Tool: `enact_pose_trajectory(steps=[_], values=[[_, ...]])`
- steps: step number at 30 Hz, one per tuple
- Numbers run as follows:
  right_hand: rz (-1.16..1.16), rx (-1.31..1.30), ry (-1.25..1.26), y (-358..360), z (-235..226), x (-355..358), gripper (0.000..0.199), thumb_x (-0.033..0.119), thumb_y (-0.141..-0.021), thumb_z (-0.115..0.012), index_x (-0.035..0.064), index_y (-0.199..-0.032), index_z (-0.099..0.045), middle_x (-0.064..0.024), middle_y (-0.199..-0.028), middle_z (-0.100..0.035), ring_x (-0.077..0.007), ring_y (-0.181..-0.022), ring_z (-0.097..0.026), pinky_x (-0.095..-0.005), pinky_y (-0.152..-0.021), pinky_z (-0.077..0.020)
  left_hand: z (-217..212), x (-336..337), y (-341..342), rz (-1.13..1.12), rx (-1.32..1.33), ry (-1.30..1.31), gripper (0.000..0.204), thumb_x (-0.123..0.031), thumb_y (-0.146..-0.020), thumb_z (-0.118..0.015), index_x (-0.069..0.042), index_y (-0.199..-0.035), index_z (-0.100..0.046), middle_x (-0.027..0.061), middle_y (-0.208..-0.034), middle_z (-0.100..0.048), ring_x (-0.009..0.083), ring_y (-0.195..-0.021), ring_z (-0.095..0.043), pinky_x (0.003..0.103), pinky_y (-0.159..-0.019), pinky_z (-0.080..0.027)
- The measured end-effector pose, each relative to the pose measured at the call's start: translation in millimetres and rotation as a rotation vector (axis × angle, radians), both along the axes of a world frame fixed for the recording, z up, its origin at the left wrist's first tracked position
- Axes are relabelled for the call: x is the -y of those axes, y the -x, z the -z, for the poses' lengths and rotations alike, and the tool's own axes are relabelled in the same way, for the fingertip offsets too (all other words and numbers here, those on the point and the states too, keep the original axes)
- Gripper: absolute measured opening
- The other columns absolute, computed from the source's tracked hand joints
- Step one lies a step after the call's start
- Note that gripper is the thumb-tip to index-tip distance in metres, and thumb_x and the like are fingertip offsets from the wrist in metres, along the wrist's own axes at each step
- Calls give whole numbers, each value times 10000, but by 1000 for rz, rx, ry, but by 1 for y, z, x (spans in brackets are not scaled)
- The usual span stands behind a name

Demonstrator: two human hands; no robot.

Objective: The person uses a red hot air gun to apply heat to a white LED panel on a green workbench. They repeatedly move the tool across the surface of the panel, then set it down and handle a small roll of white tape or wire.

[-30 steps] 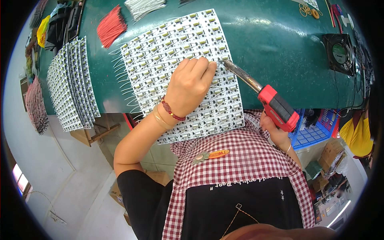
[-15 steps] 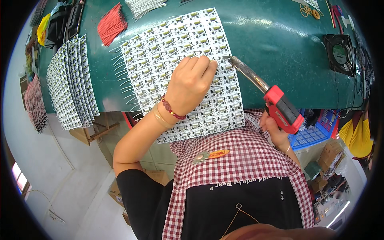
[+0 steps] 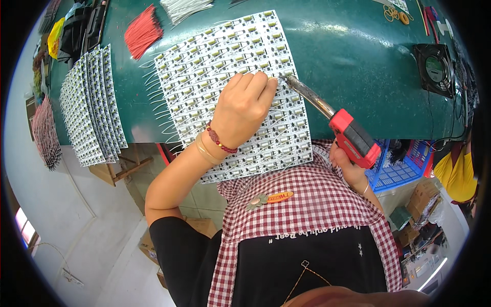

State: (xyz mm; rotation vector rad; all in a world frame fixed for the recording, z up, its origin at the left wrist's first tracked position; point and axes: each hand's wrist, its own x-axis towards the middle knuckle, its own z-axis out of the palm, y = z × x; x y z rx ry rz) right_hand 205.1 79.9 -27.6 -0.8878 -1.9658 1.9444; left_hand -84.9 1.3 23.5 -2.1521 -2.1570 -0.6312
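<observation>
A large white circuit board panel (image 3: 194, 77), set with rows of small components, lies on the green table and overhangs its front edge. Thin white wires stick out along its left side. My left hand (image 3: 245, 102) rests on the middle of the panel, fingers curled and pinched together; whatever is between the fingertips is hidden. In my right hand (image 3: 350, 169) is a soldering iron (image 3: 353, 138) with a red and black grip, held from below. Its metal tip touches or hovers just over the panel, close beside my left fingertips.
Several similar panels (image 3: 92, 107) stand stacked at the left. Bundles of red wires (image 3: 143, 31) and white wires (image 3: 186, 9) lie at the back. A black fan (image 3: 434, 70) stands at the right, and a blue basket (image 3: 401, 166) sits below the table edge.
The soldering iron has shifted a little to the left with my right hand, its tip now closer to my left fingertips. My left hand and the panel have stayed in place.
</observation>
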Motion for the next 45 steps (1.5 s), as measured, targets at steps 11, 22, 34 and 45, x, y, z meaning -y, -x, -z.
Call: enact_pose_trajectory(steps=[11, 22, 34, 45], values=[[62, -98, 98, 7, -15, -1, 487, 281, -936, -581, 6, -1304, -422, -71, -704, -559, -97, -547, -482, -227, -493, -400, -2, 1, 1, 7, -6, 8, 215, 28, -714, -637, 4, -925, -672, 52, -692, -429, 183, -623, -486, 307, -573, -396], [-10, -31, 151, -3, -5, 1, 184, 86, -899, -603, 5, -1065, -601, -20, -881, -594, -125, -801, -560, -284, -701, -464, -4, 1, 1, 5, -23, 20, 221, 33, -709, -629, 3, -924, -670, 52, -694, -427, 184, -619, -481, 309, -575, -397], [291, -305, 248, 5, -28, -12, 491, 304, -908, -616, -33, -1212, -429, -72, -642, -547, -114, -467, -465, -244, -472, -400, -3, 1, 1, 9, -27, 21, 237, 29, -698, -632, -3, -930, -669, 50, -701, -438, 189, -626, -484, 316, -582, -398], [959, -702, -336, -67, -74, -132, 412, 332, -975, -485, -17, -1194, -459, -76, -638, -513, -109, -446, -441, -269, -468, -436, -3, 0, -7, 14, -69, 57, 174, 19, -758, -623, 7, -926, -667, 76, -706, -462, 231, -623, -490, 346, -566, -393]])
